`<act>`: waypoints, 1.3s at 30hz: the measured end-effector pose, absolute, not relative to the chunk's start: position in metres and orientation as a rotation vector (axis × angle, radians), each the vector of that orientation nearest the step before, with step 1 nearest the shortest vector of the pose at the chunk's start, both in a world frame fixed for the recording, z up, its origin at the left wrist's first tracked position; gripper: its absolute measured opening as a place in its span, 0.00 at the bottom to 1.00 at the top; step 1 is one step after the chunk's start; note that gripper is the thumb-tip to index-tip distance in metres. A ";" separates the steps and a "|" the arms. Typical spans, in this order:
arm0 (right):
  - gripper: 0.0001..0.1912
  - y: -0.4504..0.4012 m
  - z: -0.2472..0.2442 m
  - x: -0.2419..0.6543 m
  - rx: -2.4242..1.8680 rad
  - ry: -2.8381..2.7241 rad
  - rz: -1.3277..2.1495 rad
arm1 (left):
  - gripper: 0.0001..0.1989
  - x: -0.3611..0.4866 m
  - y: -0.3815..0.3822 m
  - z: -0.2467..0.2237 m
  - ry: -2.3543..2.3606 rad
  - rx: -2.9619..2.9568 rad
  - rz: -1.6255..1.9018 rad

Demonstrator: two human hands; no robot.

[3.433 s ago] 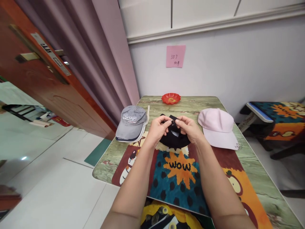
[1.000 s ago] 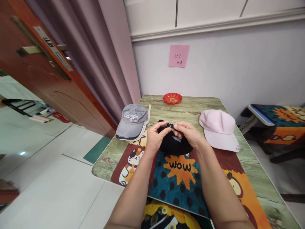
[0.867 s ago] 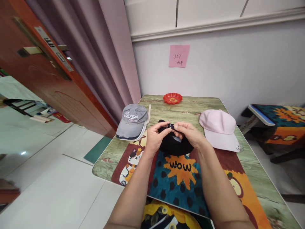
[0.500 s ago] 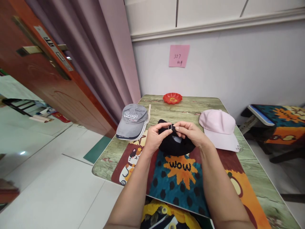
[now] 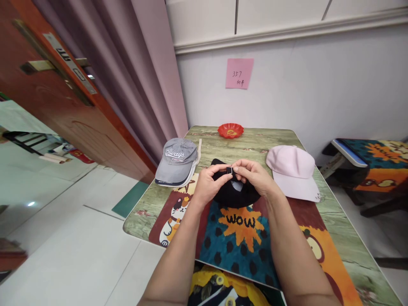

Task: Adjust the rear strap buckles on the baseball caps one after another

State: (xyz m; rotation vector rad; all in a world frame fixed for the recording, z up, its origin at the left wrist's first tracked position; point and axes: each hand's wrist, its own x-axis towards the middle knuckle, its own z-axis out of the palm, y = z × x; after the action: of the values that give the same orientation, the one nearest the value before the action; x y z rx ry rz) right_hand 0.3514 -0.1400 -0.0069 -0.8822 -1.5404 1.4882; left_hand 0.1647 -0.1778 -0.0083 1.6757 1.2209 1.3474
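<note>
A black cap (image 5: 236, 196) is held between my two hands over the patterned mat (image 5: 236, 255). Its back strap, with a small metal buckle (image 5: 230, 170), faces me. My left hand (image 5: 208, 180) pinches the strap on the left side of the buckle. On the other side, my right hand (image 5: 253, 174) grips the strap close to the buckle with thumb and fingers. Part of the cap is hidden behind my hands. A grey cap (image 5: 178, 159) with white lettering lies to the left, on top of other caps. To the right sits a pale pink cap (image 5: 291, 168).
A red scalloped dish (image 5: 230, 130) stands at the table's far edge, near the wall. A pink paper note (image 5: 239, 73) is stuck on the wall. An open wooden door (image 5: 92, 131) and a purple curtain (image 5: 134, 63) are on the left; another table (image 5: 379, 161) is at right.
The buckle has shifted slightly to the right between my fingers. Both hands keep hold of the black cap's strap, and the other caps stay put.
</note>
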 end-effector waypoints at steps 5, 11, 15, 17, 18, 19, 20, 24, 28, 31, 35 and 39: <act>0.17 -0.142 -0.004 0.345 -0.873 -1.515 1.518 | 0.11 0.165 -0.179 -0.006 1.235 1.710 1.333; 0.19 -0.146 0.000 0.341 -0.849 -1.531 1.459 | 0.09 0.162 -0.179 -0.006 1.227 1.732 1.303; 0.15 -0.146 0.001 0.346 -0.848 -1.693 1.346 | 0.12 0.162 -0.178 -0.009 1.290 1.714 1.291; 0.14 -0.146 0.000 0.347 -0.859 -1.733 1.264 | 0.16 0.163 -0.177 -0.010 1.318 1.655 1.306; 0.14 -0.146 0.000 0.347 -0.873 -1.741 1.232 | 0.18 0.164 -0.177 -0.010 1.326 1.623 1.316; 0.15 -0.145 -0.001 0.347 -0.892 -1.749 1.215 | 0.18 0.164 -0.177 -0.010 1.324 1.594 1.324; 0.15 -0.145 -0.002 0.347 -0.908 -1.754 1.212 | 0.18 0.163 -0.177 -0.010 1.308 1.575 1.326; 0.15 -0.146 -0.002 0.347 -0.898 -1.752 1.193 | 0.11 0.161 -0.179 -0.006 1.140 1.574 1.310; 0.15 -0.148 0.001 0.345 -0.828 -1.800 1.077 | 0.10 0.161 -0.180 -0.005 1.123 1.565 1.350; 0.14 -0.149 0.002 0.342 -0.801 -1.864 0.983 | 0.11 0.163 -0.179 -0.007 1.182 1.535 1.399; 0.11 -0.149 0.001 0.341 -0.812 -1.910 0.830 | 0.09 0.161 -0.179 -0.006 1.174 1.540 1.464; 0.11 -0.148 -0.001 0.343 -0.851 -1.936 0.796 | 0.09 0.157 -0.181 -0.003 1.205 1.580 1.513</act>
State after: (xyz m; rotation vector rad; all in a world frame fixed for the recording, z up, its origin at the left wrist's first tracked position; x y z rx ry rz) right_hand 0.3431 -0.1482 -0.0006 -0.8510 -1.9364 0.7965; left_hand 0.1570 -0.1812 -0.0033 1.5796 1.2053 1.5131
